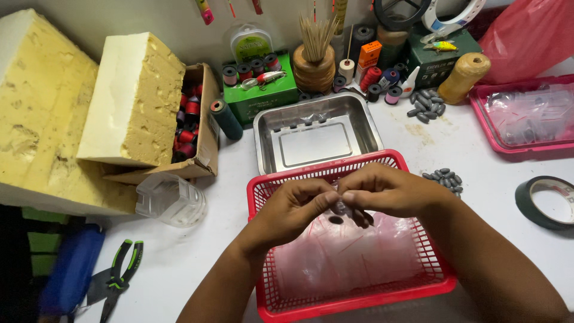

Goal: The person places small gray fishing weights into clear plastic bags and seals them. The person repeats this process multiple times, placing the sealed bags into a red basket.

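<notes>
Both hands meet over the red basket [353, 302] on the white worktop [490, 167]. The left hand [293, 206] and the right hand [385, 190] pinch a tiny clear thing [336, 187] between their fingertips; I cannot tell what it is. It looks like fiddly fixing work, so the next move needs steady, gentle fingers.

A white tabletop [478, 173] carries a red mesh basket [311, 302] at centre. A steel tray [317, 134] sits at twelve o'clock, a roll of black tape [547, 203] at three, green-handled pliers [119, 275] at eight, and yellow foam blocks [134, 98] at ten.
</notes>
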